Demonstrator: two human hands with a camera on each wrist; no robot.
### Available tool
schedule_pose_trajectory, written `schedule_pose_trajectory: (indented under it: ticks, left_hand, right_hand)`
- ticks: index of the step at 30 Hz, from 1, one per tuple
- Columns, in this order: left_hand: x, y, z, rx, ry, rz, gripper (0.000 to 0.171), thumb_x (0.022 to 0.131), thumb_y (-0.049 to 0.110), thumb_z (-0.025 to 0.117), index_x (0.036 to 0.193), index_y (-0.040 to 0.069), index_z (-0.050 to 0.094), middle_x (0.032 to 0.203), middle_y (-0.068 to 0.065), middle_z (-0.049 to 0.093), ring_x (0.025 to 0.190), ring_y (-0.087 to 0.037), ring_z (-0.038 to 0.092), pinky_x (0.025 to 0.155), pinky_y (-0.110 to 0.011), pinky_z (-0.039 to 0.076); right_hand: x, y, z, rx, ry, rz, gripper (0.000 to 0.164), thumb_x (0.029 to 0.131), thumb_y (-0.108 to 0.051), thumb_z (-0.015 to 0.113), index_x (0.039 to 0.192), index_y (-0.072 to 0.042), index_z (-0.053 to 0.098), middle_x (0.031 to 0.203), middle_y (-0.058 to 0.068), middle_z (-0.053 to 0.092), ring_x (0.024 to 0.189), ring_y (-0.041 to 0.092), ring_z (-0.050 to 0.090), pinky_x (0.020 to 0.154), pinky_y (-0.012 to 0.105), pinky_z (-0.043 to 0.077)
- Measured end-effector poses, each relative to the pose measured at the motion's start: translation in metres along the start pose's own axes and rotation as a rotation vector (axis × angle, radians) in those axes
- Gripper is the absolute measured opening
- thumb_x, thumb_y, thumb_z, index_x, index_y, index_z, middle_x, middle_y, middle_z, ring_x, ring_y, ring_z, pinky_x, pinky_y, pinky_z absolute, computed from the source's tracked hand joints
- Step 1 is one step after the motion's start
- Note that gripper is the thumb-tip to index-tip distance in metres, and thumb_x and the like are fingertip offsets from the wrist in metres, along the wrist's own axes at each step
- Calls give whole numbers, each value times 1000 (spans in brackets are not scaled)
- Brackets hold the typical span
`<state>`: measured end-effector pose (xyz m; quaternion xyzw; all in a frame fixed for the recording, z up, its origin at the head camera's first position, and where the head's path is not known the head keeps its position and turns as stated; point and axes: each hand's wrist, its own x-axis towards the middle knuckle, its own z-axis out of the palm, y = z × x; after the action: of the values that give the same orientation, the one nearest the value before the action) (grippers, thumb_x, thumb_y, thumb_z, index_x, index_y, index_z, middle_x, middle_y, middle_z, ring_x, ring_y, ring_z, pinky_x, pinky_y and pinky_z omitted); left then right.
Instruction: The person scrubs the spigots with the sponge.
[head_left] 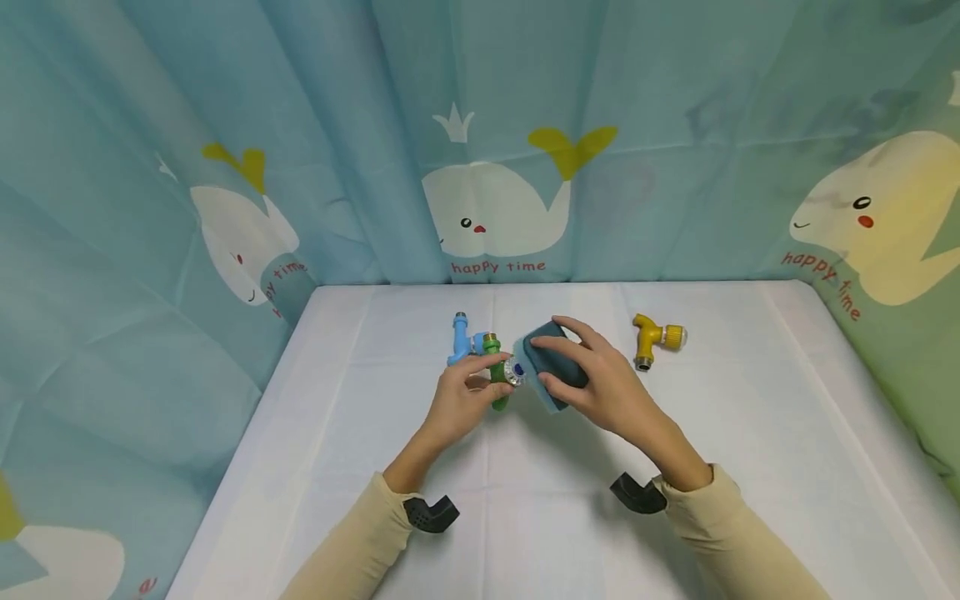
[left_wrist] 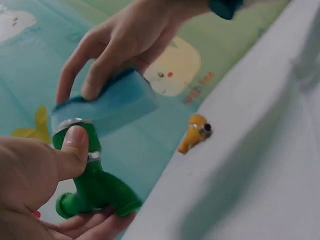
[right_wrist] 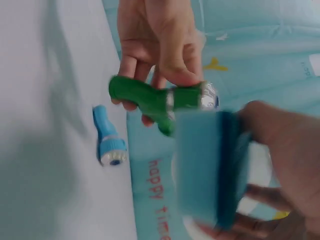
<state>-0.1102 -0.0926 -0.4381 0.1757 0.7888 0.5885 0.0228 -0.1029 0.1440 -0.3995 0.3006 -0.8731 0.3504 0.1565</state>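
A green faucet (head_left: 497,373) with a silver-rimmed knob is held above the table in my left hand (head_left: 460,400), the thumb on its knob end in the left wrist view. My right hand (head_left: 600,379) grips a blue sponge (head_left: 542,367) with a darker blue back layer. The sponge's lighter face is against or very near the faucet's knob; I cannot tell whether they touch. In the right wrist view the sponge (right_wrist: 205,167) looks blurred and covers part of the faucet (right_wrist: 145,97).
On the white table (head_left: 525,517), a light blue faucet (head_left: 462,340) lies just behind my left hand. A yellow faucet (head_left: 654,340) lies to the right, beyond my right hand. A blue-green curtain (head_left: 360,167) with whale prints hangs behind the table and at its sides.
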Motion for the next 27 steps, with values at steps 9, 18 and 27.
schedule_pose_trajectory:
  ticks: [9, 18, 27]
  left_hand:
    - [5, 2, 0, -340, 8, -209, 49, 96, -1, 70, 143, -2, 58, 129, -27, 56, 104, -29, 71, 86, -42, 61]
    - [3, 3, 1, -476, -51, -204, 49, 102, 7, 64, 148, -1, 50, 135, -23, 51, 107, -25, 69, 93, -42, 58]
    - [-1, 5, 4, -837, -24, -174, 52, 107, 16, 56, 151, -4, 36, 130, -14, 58, 116, -28, 66, 102, -47, 52]
  right_hand:
    - [-7, 2, 17, 68, 162, -62, 49, 83, -10, 83, 130, -15, 69, 149, 18, 50, 99, 31, 66, 71, 47, 62]
    - [-4, -2, 20, 75, 171, -101, 51, 83, -12, 85, 131, -16, 69, 152, 16, 48, 99, 27, 63, 63, 37, 61]
    - [-8, -3, 23, 94, 215, -36, 48, 84, -9, 83, 129, -14, 69, 151, 18, 49, 101, 32, 66, 74, 49, 62]
